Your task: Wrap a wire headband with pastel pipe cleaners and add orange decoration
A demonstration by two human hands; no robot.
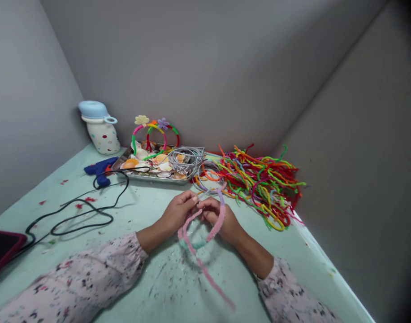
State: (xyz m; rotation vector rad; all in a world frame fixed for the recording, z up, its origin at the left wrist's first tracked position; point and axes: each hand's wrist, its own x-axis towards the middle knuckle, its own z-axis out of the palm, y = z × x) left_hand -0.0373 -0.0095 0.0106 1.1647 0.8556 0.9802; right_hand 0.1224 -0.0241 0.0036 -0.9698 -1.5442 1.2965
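Between my two hands is a hoop wrapped in fuzzy pipe cleaner [218, 223], with pink, lilac and teal stretches. My left hand [180, 209] is closed on the far left part of the hoop, thumb against the fingers. My right hand [222, 220] curls round its right side, fingertips close to those of the left. A loose pink pipe cleaner [207, 272] runs from the fingers across the hoop, and its tail hangs toward me. The exact spot where the fingertips pinch is partly hidden.
Behind my hands stands a metal tray [154, 178] with shells, grey wire hoops [188, 159] and finished-looking flower hoops [149, 130]. A pipe cleaner heap [259, 179] lies right. To the left are a blue glue gun [101, 168], black cable [87, 200], bottle [102, 134] and dark-red-edged device [5, 251].
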